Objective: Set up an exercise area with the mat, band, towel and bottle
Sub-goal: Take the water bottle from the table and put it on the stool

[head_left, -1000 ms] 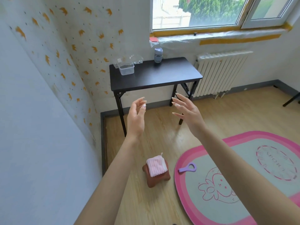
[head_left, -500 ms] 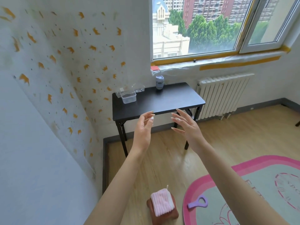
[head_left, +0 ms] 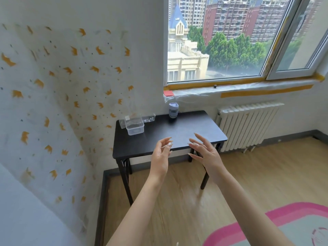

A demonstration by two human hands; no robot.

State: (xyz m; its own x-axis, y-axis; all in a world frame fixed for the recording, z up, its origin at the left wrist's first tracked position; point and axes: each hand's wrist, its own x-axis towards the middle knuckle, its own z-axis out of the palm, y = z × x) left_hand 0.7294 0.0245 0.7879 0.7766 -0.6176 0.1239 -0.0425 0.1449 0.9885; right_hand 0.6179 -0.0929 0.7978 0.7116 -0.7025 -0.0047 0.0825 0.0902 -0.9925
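A blue-grey bottle stands upright at the back of a black table, close to the wall under the window. My left hand and my right hand hover side by side in front of the table's near edge, fingers relaxed and spread, holding nothing. The pink-rimmed mat lies flat on the wooden floor at the lower right, only its corner in view. The towel and the band are out of view.
A clear plastic box and a clear bag sit on the table's back left. A white radiator stands right of the table. The wall with orange marks runs along the left.
The view has tilted up and moved closer to the table. The towel on its brown cushion and the purple band have dropped out of view. Both hands stay raised and empty.
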